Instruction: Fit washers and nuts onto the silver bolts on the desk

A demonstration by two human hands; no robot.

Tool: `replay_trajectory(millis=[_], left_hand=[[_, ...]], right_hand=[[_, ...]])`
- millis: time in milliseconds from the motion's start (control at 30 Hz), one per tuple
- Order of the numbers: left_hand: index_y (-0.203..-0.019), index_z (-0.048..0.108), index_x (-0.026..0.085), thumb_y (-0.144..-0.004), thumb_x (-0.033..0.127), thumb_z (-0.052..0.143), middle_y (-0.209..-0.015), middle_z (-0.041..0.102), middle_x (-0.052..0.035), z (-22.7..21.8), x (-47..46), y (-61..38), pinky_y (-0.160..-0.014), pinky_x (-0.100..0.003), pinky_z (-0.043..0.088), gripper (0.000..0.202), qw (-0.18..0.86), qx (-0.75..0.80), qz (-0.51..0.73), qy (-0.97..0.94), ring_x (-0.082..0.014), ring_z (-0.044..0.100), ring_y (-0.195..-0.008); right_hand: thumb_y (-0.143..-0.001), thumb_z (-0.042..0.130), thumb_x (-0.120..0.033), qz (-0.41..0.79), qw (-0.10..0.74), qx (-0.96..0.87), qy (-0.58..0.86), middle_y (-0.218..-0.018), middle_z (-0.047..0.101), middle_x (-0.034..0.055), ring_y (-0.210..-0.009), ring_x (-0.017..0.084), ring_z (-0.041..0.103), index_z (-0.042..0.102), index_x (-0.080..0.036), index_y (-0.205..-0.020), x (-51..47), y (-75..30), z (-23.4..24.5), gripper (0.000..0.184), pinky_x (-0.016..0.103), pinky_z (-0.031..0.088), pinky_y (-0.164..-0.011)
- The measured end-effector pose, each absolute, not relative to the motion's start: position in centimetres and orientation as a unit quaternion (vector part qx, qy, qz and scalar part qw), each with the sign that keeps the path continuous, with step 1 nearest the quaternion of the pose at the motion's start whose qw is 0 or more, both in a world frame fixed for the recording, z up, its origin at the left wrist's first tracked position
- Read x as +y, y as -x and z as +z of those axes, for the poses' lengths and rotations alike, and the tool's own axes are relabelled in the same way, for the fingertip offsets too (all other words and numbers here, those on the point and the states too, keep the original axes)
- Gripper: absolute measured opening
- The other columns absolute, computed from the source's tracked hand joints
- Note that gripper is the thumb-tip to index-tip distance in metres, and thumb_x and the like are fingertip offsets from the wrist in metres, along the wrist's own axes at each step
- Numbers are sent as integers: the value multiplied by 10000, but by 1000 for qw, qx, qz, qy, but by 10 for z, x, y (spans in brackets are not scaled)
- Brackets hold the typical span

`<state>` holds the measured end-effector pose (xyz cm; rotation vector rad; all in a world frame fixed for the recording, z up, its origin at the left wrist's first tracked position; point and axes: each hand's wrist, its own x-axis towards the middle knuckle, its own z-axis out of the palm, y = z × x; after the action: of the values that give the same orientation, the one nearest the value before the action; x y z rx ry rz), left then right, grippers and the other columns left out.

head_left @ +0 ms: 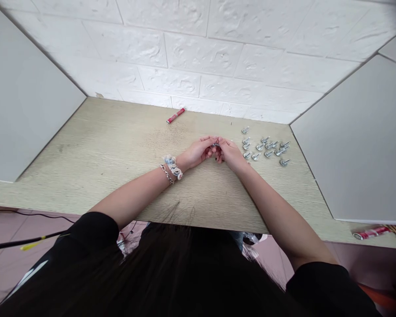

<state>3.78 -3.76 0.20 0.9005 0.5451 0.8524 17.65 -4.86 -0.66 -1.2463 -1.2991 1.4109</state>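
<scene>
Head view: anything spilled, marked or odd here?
Dark specks dot the tabletop, on the near side of the red tube, standing out against the pale surface; debris or wear, can't tell. A brownish spot mars the foot of the white wall, at left. The metal bolts lie at mixed angles; too small to judge damage.

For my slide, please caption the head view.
Left hand and right hand hold a small silvery metal part beside scattered silvery metal bolts on a pale wood-grained table.
</scene>
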Motion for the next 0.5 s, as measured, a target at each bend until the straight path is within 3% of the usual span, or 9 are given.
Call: replay_trajectory(millis=[200,500], left_hand=[[-737,568,101,-907,214,542,-547,530,33,8,-40,-37,-439,-128,320,206,783,279,388,-398,-9,428,-417],[-727,549,109,-919,175,512,-527,528,39,11,-42,-40,-436,-133,315,206,778,294,382,-403,-12,433,-405]], right_hand=[[-892,439,-578,549,415,-495,530,-438,395,-65,-318,40,280,467,-178,-672,-56,-169,11,457,189,224,-318],[-907,471,-386,534,457,-462,541,-519,435,-64,-375,37,297,434,-185,-694,-58,-164,11,295,182,259,-372]])
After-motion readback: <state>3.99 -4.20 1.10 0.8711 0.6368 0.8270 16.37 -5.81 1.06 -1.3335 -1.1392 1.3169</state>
